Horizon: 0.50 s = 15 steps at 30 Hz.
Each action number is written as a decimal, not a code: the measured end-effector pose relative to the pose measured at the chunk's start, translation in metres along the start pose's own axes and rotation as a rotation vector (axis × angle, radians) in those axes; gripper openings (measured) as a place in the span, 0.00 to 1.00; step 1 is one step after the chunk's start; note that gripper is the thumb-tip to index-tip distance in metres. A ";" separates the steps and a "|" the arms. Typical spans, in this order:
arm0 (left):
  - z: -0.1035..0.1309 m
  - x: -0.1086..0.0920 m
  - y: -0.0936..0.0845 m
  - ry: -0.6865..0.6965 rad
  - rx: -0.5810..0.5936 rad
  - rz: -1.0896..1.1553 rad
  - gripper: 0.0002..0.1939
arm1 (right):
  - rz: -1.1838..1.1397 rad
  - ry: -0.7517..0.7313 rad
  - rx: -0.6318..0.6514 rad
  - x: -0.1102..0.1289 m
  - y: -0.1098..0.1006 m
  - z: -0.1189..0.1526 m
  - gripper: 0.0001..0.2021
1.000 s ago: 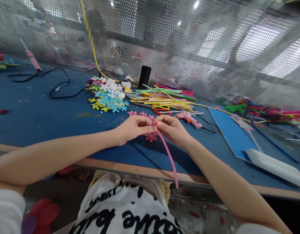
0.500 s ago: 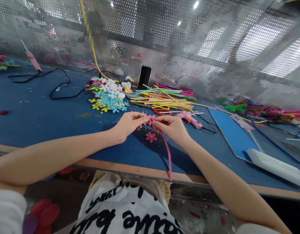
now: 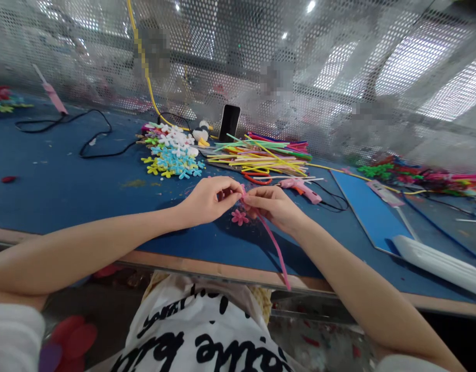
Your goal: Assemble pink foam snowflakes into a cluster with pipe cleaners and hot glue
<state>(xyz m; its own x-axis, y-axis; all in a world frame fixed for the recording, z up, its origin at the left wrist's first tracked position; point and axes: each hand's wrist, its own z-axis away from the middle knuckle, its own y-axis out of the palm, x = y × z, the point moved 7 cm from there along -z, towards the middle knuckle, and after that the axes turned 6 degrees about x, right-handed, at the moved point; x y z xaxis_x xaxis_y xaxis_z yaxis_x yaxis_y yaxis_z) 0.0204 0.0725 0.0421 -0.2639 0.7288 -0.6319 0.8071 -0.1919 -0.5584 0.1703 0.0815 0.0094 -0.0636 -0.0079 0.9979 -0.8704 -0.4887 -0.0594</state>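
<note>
A pink pipe cleaner [image 3: 275, 245] is held at its upper end between the two hands, above the near middle of the blue worktable [image 3: 86, 196]. Its upper part is pinched between the thumb and fingers of the left hand [image 3: 212, 200], and is gripped just beside by the thumb and fingers of the right hand [image 3: 276, 206]. The exact shape of the pinched part is hidden by the fingers. The long loose end is curved down toward the near table edge. A pink flower [image 3: 240, 217] is seen on the table just below the hands.

Beyond the left hand, white, blue and yellow flowers [image 3: 172, 150] are heaped. To their right, a smartphone [image 3: 229, 122] is propped up, with a small bird figurine [image 3: 201, 133] placed beside it. Assorted pipe cleaners [image 3: 265, 154] are piled in front of the phone, and orange-handled scissors [image 3: 257, 178] are partly covered by them. A pink glue gun [image 3: 302, 189] is laid beyond the right hand. Farther right, a blue panel [image 3: 362, 206] is overlapped at its near end by a white ridged piece [image 3: 439, 261].
</note>
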 end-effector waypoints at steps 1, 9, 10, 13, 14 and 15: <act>0.000 0.003 0.000 -0.022 -0.006 0.018 0.09 | -0.008 -0.004 -0.005 0.000 0.000 -0.001 0.15; 0.003 0.038 0.011 -0.340 -0.053 0.358 0.18 | 0.314 -0.146 -0.055 0.008 -0.002 -0.003 0.12; 0.004 0.039 0.012 -0.352 -0.056 0.369 0.18 | 0.381 -0.169 -0.056 0.010 -0.002 -0.003 0.11; 0.005 0.042 0.012 -0.383 -0.074 0.385 0.16 | 0.563 -0.230 -0.086 0.015 -0.001 -0.001 0.11; 0.006 0.043 0.012 -0.391 -0.076 0.392 0.16 | 0.615 -0.240 -0.103 0.016 -0.001 0.000 0.11; 0.006 0.043 0.012 -0.396 -0.077 0.399 0.16 | 0.658 -0.244 -0.120 0.017 -0.002 0.000 0.11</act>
<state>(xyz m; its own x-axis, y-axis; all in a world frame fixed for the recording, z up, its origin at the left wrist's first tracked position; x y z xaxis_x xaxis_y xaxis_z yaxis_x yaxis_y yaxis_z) 0.0159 0.0979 0.0046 -0.0959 0.3047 -0.9476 0.9173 -0.3426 -0.2031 0.1708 0.0818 0.0261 -0.4957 -0.4703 0.7302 -0.7375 -0.2161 -0.6399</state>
